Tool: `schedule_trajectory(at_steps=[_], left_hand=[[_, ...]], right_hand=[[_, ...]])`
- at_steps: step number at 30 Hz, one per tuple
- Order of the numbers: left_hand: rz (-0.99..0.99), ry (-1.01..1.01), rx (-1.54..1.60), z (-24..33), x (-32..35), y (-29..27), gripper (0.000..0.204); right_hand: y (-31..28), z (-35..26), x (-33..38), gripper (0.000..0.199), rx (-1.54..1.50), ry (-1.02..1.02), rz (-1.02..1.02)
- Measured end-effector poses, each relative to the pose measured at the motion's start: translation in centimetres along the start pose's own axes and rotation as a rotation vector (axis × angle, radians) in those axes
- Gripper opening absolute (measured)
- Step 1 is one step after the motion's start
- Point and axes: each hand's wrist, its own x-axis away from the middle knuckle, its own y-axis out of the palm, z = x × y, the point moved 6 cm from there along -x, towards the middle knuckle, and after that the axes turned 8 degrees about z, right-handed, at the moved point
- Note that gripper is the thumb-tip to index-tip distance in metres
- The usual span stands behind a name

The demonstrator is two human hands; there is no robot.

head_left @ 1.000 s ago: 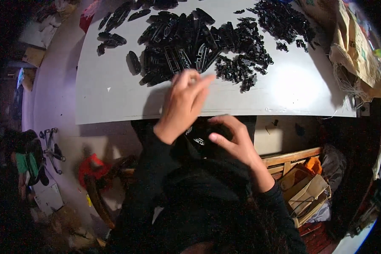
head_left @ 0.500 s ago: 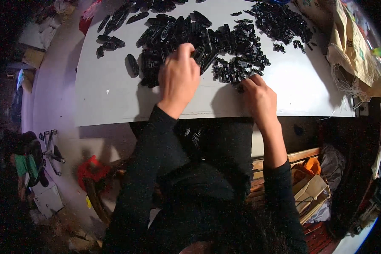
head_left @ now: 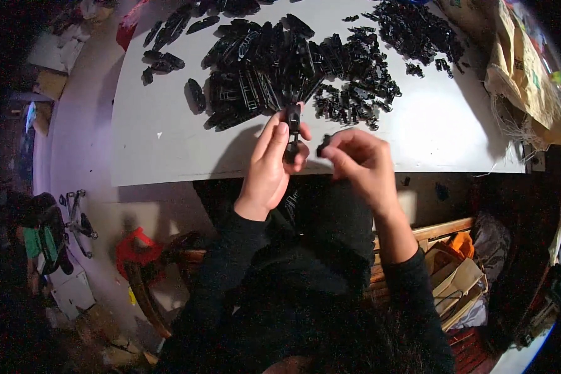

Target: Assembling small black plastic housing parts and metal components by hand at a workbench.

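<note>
both hands pulled back from the pile (head_left: pixel 293 59); left hand (head_left: pixel 271 165) grips a long black part (head_left: pixel 292 132), right hand (head_left: pixel 361 161) pinches a small black piece (head_left: pixel 322 146), frame centre.

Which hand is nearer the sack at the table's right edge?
Right. The right hand is between the left hand and the tan sack; the left hand sits farther left, holding a long black part.

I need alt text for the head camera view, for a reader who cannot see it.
A person's left hand holds a long black plastic part upright while the right hand pinches a small black piece beside it, above the near edge of a white table heaped with black plastic parts.
</note>
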Motion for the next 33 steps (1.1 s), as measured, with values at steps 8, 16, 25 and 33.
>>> schedule_trajectory(at_steps=[8,16,25,33], left_hand=[[0.059,0.122,-0.276,-0.3,0.7,0.3,0.045],[-0.177,0.147,-0.426,0.1,2.4,1.8,0.054],[-0.141,0.306,-0.797,0.2,2.9,0.0,0.045],[0.468,0.641,-1.486,3.5,0.7,-6.5,0.03]], right_hand=[[2.3,0.0,0.7,0.011,-0.297,0.143,-0.024],[1.4,0.7,0.4,0.011,-0.247,-0.027,0.192],[-1.3,3.6,1.5,0.016,-0.309,0.126,0.091],[-9.0,0.7,-3.7,0.014,0.657,-0.311,0.442]])
